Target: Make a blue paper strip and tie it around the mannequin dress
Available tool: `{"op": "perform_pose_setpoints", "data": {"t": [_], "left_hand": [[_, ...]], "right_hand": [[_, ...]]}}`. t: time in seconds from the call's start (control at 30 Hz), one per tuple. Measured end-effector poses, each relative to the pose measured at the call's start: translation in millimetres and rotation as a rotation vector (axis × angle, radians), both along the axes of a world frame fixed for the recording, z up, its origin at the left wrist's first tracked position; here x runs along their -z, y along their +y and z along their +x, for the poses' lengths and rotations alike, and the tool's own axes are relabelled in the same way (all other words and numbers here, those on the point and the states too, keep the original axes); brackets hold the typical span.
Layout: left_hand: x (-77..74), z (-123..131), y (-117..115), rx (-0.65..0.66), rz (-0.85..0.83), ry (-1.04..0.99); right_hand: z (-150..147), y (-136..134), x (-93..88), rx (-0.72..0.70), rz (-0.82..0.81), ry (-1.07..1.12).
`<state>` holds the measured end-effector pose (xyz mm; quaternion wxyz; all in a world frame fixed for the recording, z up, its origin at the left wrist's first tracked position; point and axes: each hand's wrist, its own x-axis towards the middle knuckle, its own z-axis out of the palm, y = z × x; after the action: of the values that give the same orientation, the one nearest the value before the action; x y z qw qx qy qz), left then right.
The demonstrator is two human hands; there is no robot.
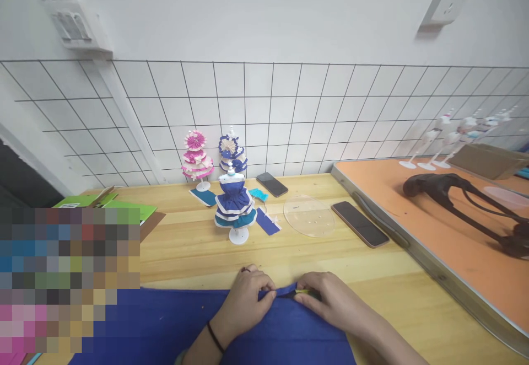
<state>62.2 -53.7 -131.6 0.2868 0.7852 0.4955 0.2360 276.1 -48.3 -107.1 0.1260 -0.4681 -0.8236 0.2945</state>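
Note:
A large piece of blue fabric (289, 334) lies along the front of the wooden table, its far edge between my two hands. My left hand (250, 293) is closed, thumb and forefinger pinching that edge. Close by on the right, my right hand (324, 296) is closed around small scissors (303, 291), of which a yellow bit and a dark, pointed part show at the fabric's edge; most of them is hidden by the fingers. Beyond my hands stands a miniature dress form (235, 199) in a blue, white and teal ruffled dress.
Two more dressed forms, one pink (198, 158) and one blue and cream (232, 153), stand near the wall. Phones (359, 223), a clear disc (309, 216) and fabric scraps (268, 221) lie mid-table. At right, an orange-topped table (380, 188) bears a black strapped item (454, 199).

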Motion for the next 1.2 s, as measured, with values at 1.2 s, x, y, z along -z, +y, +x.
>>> {"op": "perform_pose_setpoints", "data": {"t": [1.2], "left_hand": [[1.9,-20.8,6.9,0.005,-0.195,-0.166]], "right_hand": [[-11.4,-3.1,-1.2,0.005,-0.003,0.031]]}}
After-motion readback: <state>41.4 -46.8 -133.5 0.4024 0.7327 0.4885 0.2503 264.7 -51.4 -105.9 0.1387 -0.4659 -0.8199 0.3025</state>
